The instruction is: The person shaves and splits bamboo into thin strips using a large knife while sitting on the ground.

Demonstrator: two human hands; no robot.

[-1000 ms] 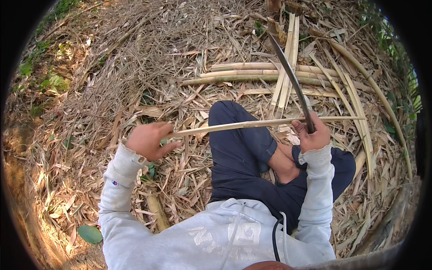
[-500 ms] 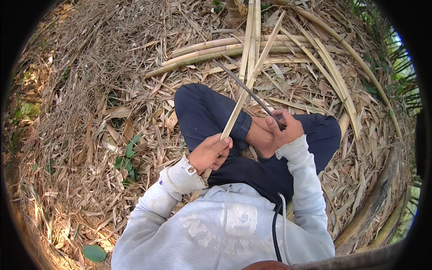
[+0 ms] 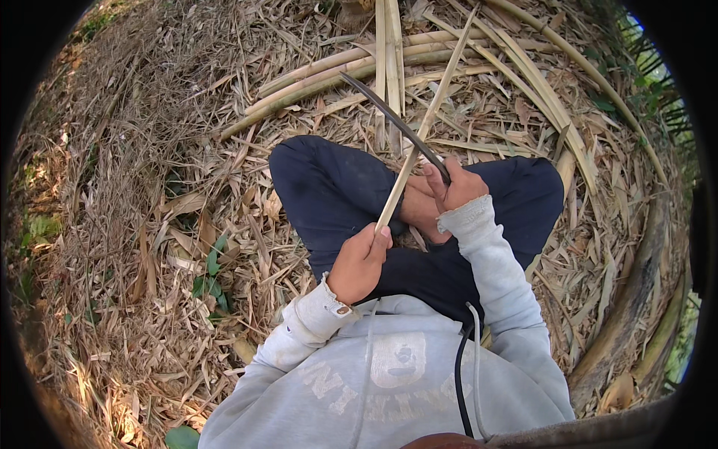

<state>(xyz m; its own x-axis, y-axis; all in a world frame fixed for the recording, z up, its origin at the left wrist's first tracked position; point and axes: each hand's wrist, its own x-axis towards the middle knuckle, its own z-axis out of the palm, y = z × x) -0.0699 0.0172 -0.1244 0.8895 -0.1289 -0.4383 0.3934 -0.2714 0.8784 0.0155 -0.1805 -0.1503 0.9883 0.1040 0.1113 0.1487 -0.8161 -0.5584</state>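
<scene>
A long pale bamboo strip (image 3: 443, 82) slants away from my left hand (image 3: 361, 262), whose fingers are wrapped round its near part. In my right hand (image 3: 462, 187) is a long, thin, dark-bladed knife (image 3: 387, 112), its tip pointing up and to the left. The blade crosses the strip just beyond my right hand and appears to touch it. Part of the knife's handle is hidden by my fingers. Both hands are above my crossed legs (image 3: 336, 202), and a bare foot (image 3: 422, 213) shows between them.
Several split bamboo lengths (image 3: 321, 90) lie across the ground ahead, with two upright-lying strips (image 3: 389, 67) over them. More strips (image 3: 550, 105) fan out at the right. A thick log (image 3: 628, 307) curves along the right side. Dry leaves (image 3: 172, 247) cover the ground.
My right hand has moved up and left, bringing the blade across the bamboo strip. The strip's near end no longer shows below my left hand, which has turned and closed further round it.
</scene>
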